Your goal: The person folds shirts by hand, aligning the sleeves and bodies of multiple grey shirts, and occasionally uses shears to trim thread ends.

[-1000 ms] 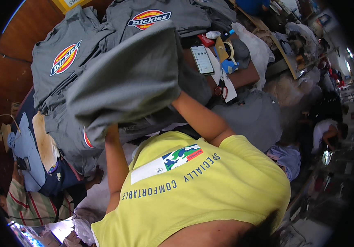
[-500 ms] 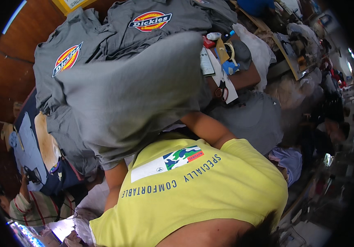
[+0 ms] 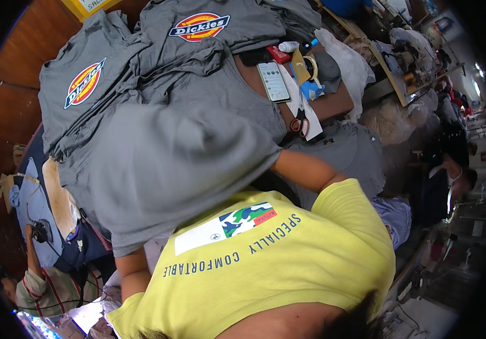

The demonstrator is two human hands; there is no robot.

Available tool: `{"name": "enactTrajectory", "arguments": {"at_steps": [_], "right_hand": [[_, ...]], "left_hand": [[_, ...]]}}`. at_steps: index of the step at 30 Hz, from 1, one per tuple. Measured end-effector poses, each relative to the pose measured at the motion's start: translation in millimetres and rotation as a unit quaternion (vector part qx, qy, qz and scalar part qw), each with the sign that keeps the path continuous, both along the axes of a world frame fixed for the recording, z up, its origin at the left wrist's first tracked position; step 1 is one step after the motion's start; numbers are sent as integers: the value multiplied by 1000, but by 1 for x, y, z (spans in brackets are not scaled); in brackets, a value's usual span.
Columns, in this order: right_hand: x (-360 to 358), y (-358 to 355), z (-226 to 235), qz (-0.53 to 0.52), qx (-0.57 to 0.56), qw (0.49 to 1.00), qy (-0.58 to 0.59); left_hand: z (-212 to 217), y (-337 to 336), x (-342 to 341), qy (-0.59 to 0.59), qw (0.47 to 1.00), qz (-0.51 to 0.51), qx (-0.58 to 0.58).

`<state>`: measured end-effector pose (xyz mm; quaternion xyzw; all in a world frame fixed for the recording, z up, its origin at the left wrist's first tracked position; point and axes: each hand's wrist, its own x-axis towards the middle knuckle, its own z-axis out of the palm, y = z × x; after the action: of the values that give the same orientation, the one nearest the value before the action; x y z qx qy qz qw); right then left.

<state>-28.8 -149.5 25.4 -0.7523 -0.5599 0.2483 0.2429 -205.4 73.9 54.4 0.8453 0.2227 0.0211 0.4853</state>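
A plain grey T-shirt (image 3: 169,164) is spread in front of my chest, its middle smeared by motion. Both my forearms run up into it: the left forearm (image 3: 134,268) at its lower left, the right forearm (image 3: 305,169) at its right end. The cloth covers both my hands, so their fingers do not show. Beyond it more grey T-shirts lie heaped, one with a printed logo (image 3: 85,83) at the left and another with a like logo (image 3: 199,27) farther back.
To the right, a brown box top (image 3: 333,107) bears a lit phone (image 3: 273,82), scissors (image 3: 299,122) and a tape roll (image 3: 313,69). More grey cloth (image 3: 344,158) lies below it. At the far left a person in a striped shirt (image 3: 57,291) holds an iron (image 3: 42,230) on blue cloth.
The grey T-shirt has come down and toward me, uncovering the phone and the shirts behind. Both my arms have spread wider apart. The person at the left has moved the iron slightly.
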Motion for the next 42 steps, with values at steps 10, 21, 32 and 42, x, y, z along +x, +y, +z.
{"name": "enactTrajectory", "arguments": {"at_steps": [10, 21, 32, 42], "right_hand": [[48, -21, 39, -87, 165, 804, 565], [74, -53, 89, -44, 345, 792, 501], [140, -235, 126, -312, 395, 740, 447], [267, -6, 73, -279, 462, 680, 496]], "left_hand": [[-9, 17, -6, 75, 996, 49, -9], [-35, -50, 10, 18, 938, -246, 244], [50, 58, -71, -250, 939, -138, -192], [-60, 189, 64, -245, 810, -35, -532]]}}
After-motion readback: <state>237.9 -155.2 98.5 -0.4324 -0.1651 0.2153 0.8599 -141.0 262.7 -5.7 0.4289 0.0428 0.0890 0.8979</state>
